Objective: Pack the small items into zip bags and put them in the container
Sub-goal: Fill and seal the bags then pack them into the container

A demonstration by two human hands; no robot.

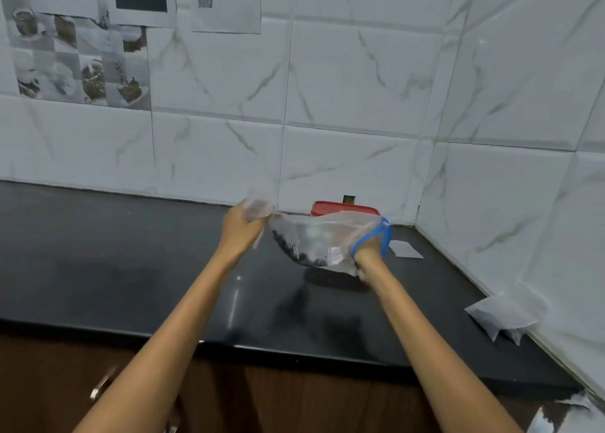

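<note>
Zip bag [322, 243] is up in the air above the counter [131, 269], just in front of the red container [343, 208] by the wall. I'm holding it sideways, stretched between both hands, so the dark small items [296, 252] sag into the belly and stay off the blue zip end. Left hand [240, 228]: grip curled tight round the bunched bottom end. Right hand [368, 256]: grip curled on the blue zip end, fingers partly hidden by plastic. Judging by this, sealing comes next, then the container. More packets [501, 315] lie to the container's right, nearer me.
</note>
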